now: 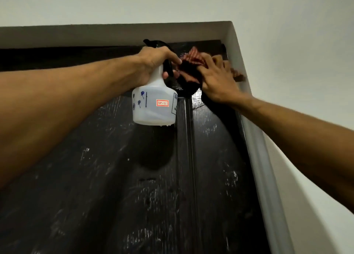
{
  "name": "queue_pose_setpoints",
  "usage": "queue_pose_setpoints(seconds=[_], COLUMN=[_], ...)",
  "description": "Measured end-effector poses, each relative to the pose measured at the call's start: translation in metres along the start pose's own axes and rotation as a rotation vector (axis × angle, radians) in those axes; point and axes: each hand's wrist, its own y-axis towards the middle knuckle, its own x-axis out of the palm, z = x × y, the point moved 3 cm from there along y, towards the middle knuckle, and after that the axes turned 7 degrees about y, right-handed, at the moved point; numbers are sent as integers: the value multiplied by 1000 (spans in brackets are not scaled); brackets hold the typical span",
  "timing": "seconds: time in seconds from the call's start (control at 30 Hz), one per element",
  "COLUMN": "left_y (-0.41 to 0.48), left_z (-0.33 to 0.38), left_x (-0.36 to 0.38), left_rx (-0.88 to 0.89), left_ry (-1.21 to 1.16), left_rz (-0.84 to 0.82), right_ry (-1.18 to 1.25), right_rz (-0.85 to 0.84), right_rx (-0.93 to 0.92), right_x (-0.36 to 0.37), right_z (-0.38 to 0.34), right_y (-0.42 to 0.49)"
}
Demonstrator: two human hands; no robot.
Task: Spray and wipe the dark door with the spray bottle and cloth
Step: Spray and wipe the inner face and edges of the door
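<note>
Left hand (pixel 153 60) grips the spray bottle (pixel 153 104) by its neck near the door (pixel 115 177) top; right hand (pixel 216 81) beside it presses the cloth (pixel 189 66) flat, fingers spread.

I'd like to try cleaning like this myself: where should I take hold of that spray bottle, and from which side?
Grip the spray bottle at its slim neck, just under the black trigger head, coming from the side away from the door. The body below looks too wide for one hand, and that way a finger reaches the trigger. The left hand holds it so.
</note>
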Motion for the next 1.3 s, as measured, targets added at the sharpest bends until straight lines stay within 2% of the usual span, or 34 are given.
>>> queue_pose_setpoints(seconds=[0.07,0.13,0.23,0.3,0.43,0.53,0.57,0.67,0.7,0.8,0.83,0.87,1.0,1.03,1.07,1.13,1.17,1.2,1.3], left_y=[-14,-33,-61,-81,-116,-127,-129,-140,-145,-158,-162,-168,-191,-196,-200,-204,-205,-205,-205], left_z=[-13,-27,-49,-68,-103,-119,-124,-139,-145,-162,-168,-174,-196,-201,-204,-211,-215,-218,-227], left_x=[-1,-1,-8,-18,-51,-85,-97,-136,-152,-197,-209,-223,-262,-271,-278,-292,-299,-307,-328], left_rx=[-35,-74,-100,-121,-199,-219,-217,-259,-284,-319,-331,-346,-397,-407,-409,-400,-393,-384,-361], left_ry=[-17,-30,-22,-5,31,60,69,76,90,143,161,184,240,230,217,198,189,181,172], left_rz=[-9,-28,-56,-76,-115,-87,-73,-36,-22,17,20,22,41,46,46,61,79,100,136], right_ry=[-3,16,79,38,-2,25,4,-60,-45,27,26,14,-25,-22,-4,72,91,86,62], right_rz=[-41,-21,95,172,203,268,250,113,101,164,158,134,-112,-122,-97,-18,-1,-2,-197], right_rx=[-71,-47,161,290,379,607,584,279,253,455,481,432,-121,-138,-46,258,335,281,-271], right_x=[4,0,-2,2,4,8,14,37,37,32,33,38,67,68,68,65,68,76,115], right_z=[-10,-12,-16,-34,-64,-87,-104,-146,-152,-159,-168,-185,-248,-254,-255,-262,-275,-298,-379], right_y=[-36,-61,-82,-97,-102,-92,-91,-89,-85,-72,-72,-71,-75,-66,-56,-37,-33,-32,-53])
